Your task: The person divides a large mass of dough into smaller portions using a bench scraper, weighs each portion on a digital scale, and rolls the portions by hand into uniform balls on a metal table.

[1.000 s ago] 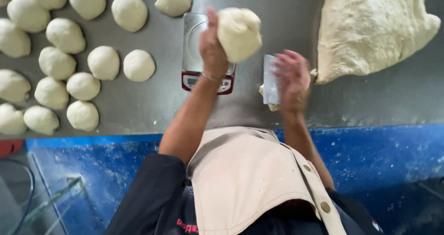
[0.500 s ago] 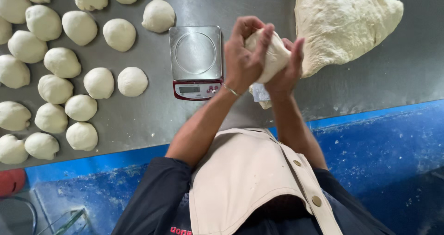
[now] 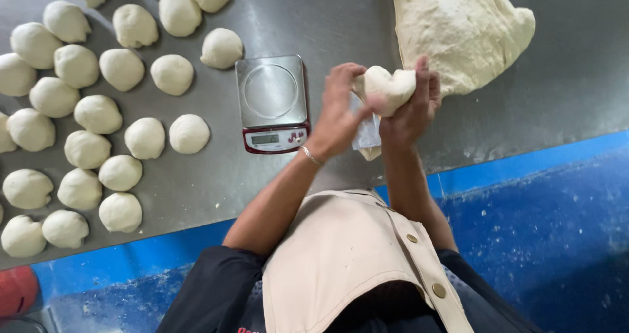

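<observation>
Both hands hold one dough piece above the bench — the left hand closes on its left side, the right hand cups it from the right. A scale stands just left; dough balls lie further left — a big dough mass behind.

Pretty basic work area: a brushed stainless steel bench fills most of the view, with soft glare off the metal from lighting overhead. Its near edge is trimmed in bright blue. Below that there's a darker blue floor, scuffed and dusted with white specks, plus something red in the bottom-left corner.
</observation>
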